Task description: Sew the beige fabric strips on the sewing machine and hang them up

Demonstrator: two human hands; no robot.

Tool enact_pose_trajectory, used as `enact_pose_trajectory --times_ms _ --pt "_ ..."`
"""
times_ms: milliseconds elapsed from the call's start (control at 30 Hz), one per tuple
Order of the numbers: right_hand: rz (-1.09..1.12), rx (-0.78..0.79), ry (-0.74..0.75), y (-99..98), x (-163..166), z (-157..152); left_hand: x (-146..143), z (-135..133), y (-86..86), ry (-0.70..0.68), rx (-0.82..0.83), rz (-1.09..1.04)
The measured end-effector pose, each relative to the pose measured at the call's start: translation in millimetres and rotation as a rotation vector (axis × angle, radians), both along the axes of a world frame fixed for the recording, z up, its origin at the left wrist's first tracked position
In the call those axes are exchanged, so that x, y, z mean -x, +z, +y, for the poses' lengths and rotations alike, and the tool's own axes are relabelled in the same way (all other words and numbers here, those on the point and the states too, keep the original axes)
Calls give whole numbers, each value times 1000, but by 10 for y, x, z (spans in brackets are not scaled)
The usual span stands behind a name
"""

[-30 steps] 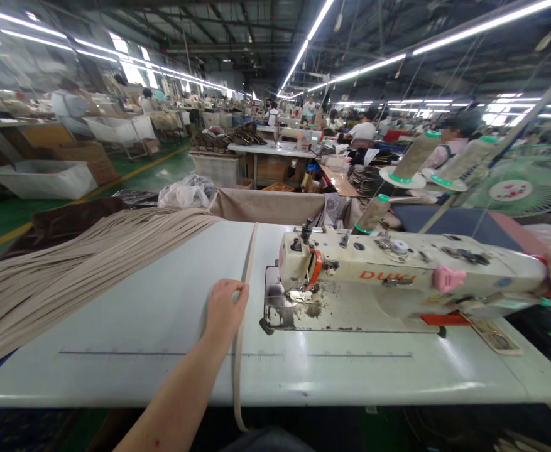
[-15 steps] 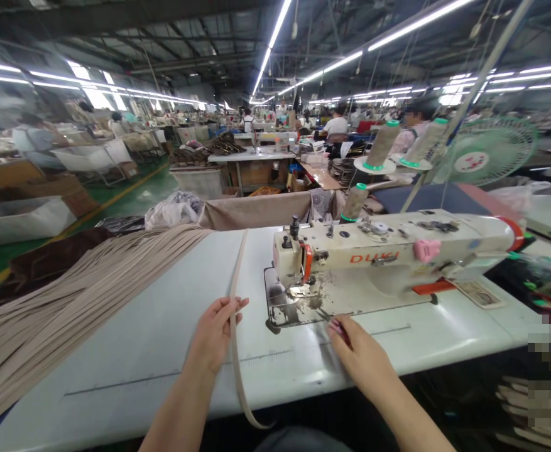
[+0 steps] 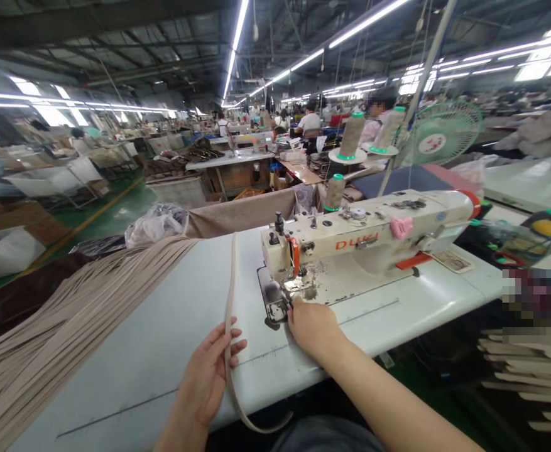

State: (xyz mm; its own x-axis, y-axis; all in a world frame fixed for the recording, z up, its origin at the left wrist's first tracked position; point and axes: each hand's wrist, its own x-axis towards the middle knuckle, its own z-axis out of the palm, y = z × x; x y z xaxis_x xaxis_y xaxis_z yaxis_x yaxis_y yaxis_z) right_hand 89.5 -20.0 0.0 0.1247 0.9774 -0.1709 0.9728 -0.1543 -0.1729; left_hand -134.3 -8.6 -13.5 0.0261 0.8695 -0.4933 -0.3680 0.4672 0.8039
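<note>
A long beige strap (image 3: 230, 295) runs down the white sewing table (image 3: 162, 351) and loops over its front edge. My left hand (image 3: 209, 373) holds the strap near that edge, fingers curled round it. My right hand (image 3: 310, 326) is closed by the needle plate of the cream sewing machine (image 3: 364, 245); its fingers are turned away, so what it grips is hidden. A thick pile of beige straps (image 3: 68, 320) lies on the table's left side.
Thread cones (image 3: 350, 135) stand on a rack behind the machine, beside a green fan (image 3: 440, 132). A plastic bag (image 3: 155, 223) and brown fabric (image 3: 242, 213) lie at the table's far edge. More straps are stacked low at right (image 3: 524, 370). Other people work at distant tables.
My right hand came in from the right, holding a small tool half a second ago, and now sits at the needle plate. My left hand slid back along the strap toward the front edge.
</note>
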Motion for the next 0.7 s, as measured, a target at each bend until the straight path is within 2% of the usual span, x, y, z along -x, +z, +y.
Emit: enact_pose_trajectory --times_ms 100,267,367,533,700 --pt "-11 -8 -1 -6 46 60 -24 -25 -48 2 -10 -12" --pt "-10 -20 14 -55 124 151 -140 -77 -160 95 -56 -13" --pt "0 -39 39 -68 78 192 -198 -106 -192 77 -83 -27" --pt "47 -90 218 -29 -128 141 -209 -129 -227 9 -149 21" --pt "154 -113 411 6 -242 -92 -180 -132 -271 -51 -228 159"
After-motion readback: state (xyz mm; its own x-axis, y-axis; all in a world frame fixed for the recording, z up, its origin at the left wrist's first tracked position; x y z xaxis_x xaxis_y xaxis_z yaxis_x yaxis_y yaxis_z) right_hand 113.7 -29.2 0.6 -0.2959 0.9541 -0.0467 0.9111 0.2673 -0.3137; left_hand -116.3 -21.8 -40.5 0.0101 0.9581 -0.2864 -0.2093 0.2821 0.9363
